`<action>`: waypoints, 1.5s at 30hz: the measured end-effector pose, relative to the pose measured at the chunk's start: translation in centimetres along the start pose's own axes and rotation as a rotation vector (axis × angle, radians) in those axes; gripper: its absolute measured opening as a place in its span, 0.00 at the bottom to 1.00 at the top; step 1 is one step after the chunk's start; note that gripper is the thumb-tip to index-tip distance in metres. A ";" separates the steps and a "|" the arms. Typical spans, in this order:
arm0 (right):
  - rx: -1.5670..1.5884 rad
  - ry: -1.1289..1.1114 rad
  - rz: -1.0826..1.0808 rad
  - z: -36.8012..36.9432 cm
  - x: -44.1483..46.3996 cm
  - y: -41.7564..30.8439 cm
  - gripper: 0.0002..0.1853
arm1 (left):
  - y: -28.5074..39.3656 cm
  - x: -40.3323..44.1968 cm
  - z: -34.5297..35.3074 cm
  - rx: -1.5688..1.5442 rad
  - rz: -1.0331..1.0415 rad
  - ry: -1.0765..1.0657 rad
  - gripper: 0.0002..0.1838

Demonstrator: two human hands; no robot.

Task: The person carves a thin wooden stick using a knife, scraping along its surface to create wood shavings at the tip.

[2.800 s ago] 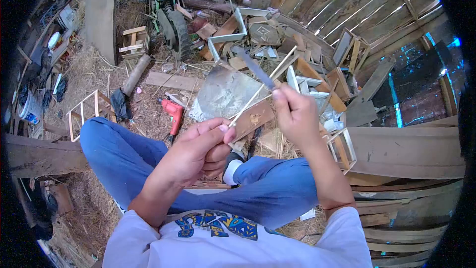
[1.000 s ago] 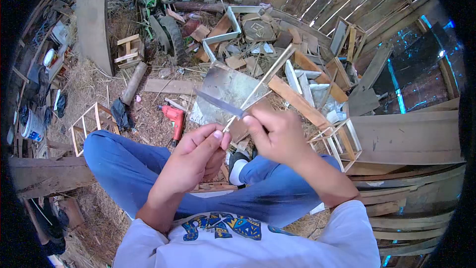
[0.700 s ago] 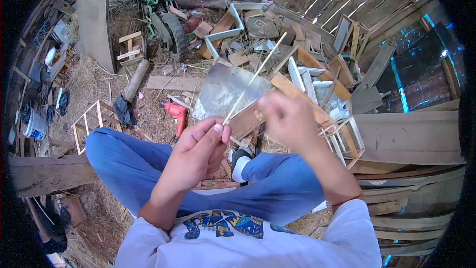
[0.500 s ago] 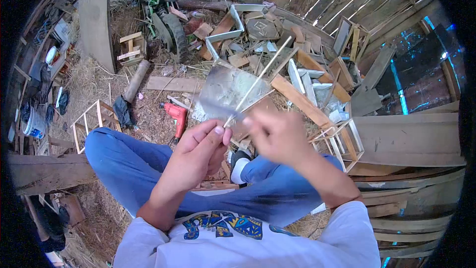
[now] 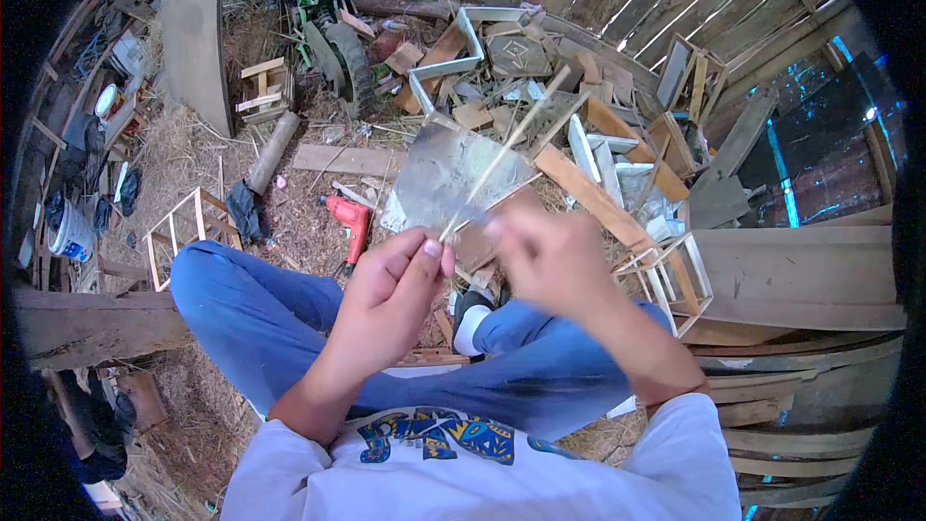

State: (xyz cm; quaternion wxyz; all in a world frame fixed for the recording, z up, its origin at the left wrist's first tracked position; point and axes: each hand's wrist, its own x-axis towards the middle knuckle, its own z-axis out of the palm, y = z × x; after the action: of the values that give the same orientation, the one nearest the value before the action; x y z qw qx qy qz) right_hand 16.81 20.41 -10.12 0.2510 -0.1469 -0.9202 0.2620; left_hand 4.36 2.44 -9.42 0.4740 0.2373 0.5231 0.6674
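Observation:
My left hand (image 5: pixel 397 275) is closed, its thumb and fingers pinching the near end of a thin, pale wooden stick (image 5: pixel 505 152). From there the stick slants up and away to the right. Beside it, close to the pinched end, my right hand (image 5: pixel 552 256) is closed and smeared by motion. It grips a knife (image 5: pixel 477 219), whose blade is only a faint blur across the stick; its handle is hidden in the fingers. Both hands are above my crossed legs.
A red power drill (image 5: pixel 349 224) lies on the littered ground beyond my left knee. A grey sheet (image 5: pixel 449 169) is in front of me. Small wooden frames (image 5: pixel 178 232) stand at the left and right (image 5: pixel 696 270). Scrap wood (image 5: pixel 608 195) is heaped ahead.
The knife's blade, a dark streak left of the stick before, is now fainter. My right hand has shifted slightly right, and the view has moved a little.

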 end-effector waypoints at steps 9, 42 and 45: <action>-0.051 0.004 0.171 -1.3 1.2 0.6 0.16 | -0.5 -0.2 0.1 0.169 0.035 0.079 0.12; -0.108 0.031 -0.143 0.2 -0.6 -1.9 0.18 | -2.0 0.1 1.1 0.403 0.332 0.188 0.09; -0.071 0.046 0.155 -1.4 1.1 0.0 0.17 | -2.0 0.0 0.6 0.449 0.320 0.172 0.08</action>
State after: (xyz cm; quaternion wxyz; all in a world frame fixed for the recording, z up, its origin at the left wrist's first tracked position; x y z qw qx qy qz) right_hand 16.61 21.41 -8.65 0.2460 -0.2324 -0.9087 0.2446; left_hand 5.55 2.75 -11.05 0.2522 0.3585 0.6519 0.6188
